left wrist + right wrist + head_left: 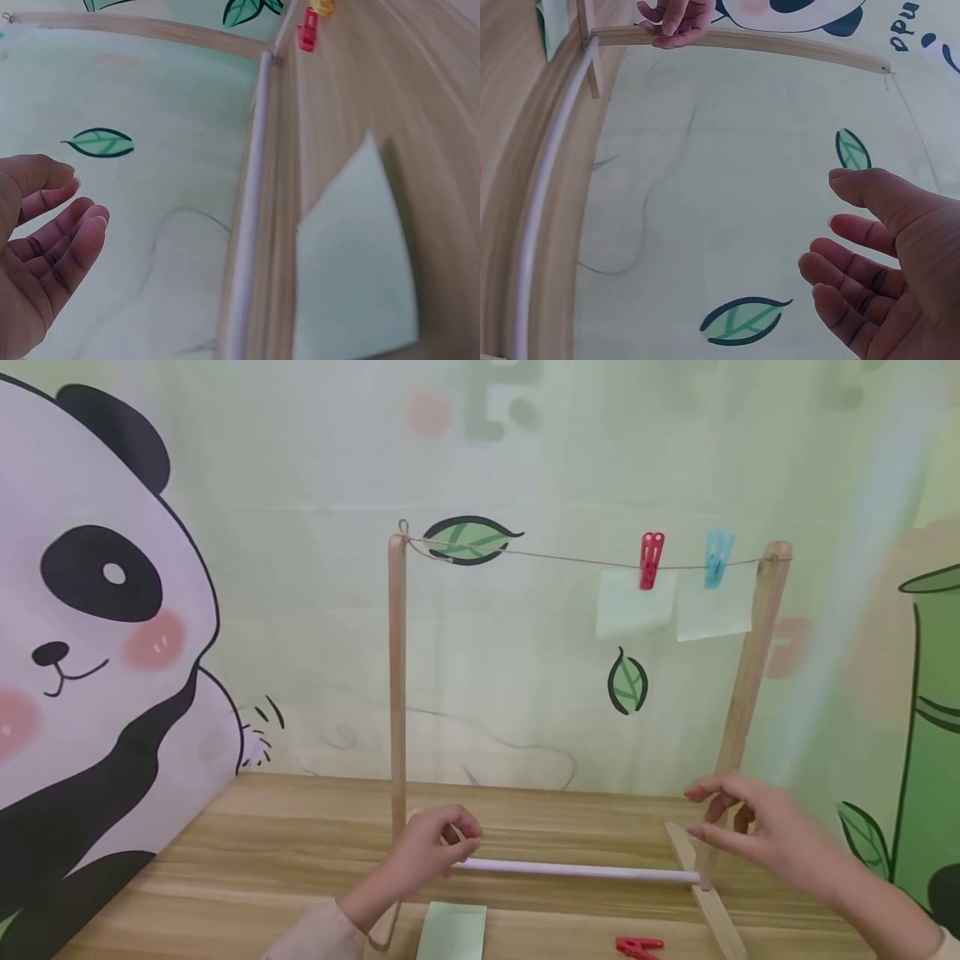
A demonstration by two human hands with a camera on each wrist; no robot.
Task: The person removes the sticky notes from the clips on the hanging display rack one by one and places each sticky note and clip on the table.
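Left hand (pixel 435 843) and right hand (pixel 776 827) held nothing, thumbs apart from fingers; green paper (pixel 452 932) and red clip (pixel 637 947) lay on the table (pixel 285 852), and neat pegging seemingly required steadying the string (pixel 570 557).

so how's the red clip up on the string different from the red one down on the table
The upper red clip stands nearly upright on the string; the lower red clip lies on the wooden table. The upper red clip pins a pale paper sheet; the lower red clip holds nothing that shows. Both share a red colour.
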